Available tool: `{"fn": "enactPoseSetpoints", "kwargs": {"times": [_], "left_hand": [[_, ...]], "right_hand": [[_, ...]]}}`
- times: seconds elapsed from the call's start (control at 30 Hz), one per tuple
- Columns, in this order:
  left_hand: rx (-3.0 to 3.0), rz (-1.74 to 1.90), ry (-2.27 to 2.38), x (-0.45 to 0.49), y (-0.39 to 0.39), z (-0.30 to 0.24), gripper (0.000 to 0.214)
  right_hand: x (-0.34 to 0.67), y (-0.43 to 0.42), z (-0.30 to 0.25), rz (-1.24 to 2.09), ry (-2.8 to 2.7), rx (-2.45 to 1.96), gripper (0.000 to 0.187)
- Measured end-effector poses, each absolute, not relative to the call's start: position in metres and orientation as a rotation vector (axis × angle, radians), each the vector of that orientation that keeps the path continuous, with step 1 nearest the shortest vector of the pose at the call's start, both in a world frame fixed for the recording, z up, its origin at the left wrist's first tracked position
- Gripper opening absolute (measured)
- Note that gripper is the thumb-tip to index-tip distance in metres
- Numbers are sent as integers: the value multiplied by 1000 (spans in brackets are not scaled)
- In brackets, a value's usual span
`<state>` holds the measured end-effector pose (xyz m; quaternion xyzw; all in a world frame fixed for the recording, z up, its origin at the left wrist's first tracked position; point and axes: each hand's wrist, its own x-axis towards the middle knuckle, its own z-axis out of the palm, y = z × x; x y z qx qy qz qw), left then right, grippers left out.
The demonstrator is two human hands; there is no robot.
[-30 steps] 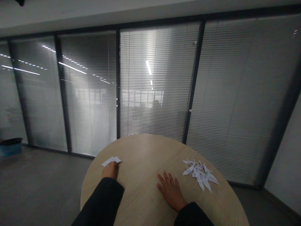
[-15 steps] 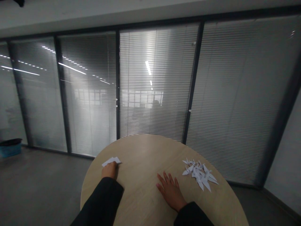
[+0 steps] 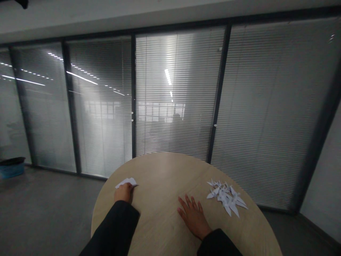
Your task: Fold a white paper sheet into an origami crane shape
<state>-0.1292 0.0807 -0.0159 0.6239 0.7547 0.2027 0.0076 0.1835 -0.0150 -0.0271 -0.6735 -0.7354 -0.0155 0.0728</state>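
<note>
My left hand [image 3: 123, 193] rests at the near left of a round light-wood table [image 3: 160, 170], its fingers curled over a folded piece of white paper [image 3: 125, 182]. My right hand [image 3: 193, 217] lies flat on the tabletop, palm down with fingers spread and nothing in it. Just to its right sits a loose heap of several white folded paper shapes [image 3: 226, 196], pointed like origami cranes. The hand and the heap are close but do not touch.
Behind the table stands a glass partition [image 3: 170, 96] with dark frames and slatted blinds. A blue bin with a dark rim [image 3: 12, 169] sits on the grey floor at far left. Dark sleeves cover both my forearms.
The view has shifted very slightly. My hands, the folded paper and the heap stay in the same places on the table.
</note>
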Motion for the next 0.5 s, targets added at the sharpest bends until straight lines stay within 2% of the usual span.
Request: {"fn": "enactPoseSetpoints", "kwargs": {"times": [0.13, 0.3, 0.5], "left_hand": [[1877, 721, 2339, -132, 82, -16, 26], [1875, 791, 2292, -133, 77, -10, 35], [1810, 888, 2270, -130, 74, -5, 35]], "right_hand": [[185, -14, -30, -54, -2211, -2010, 55], [185, -15, -28, -29, -2212, -2020, 55], [184, -15, -27, -45, -2220, -2022, 54]]}}
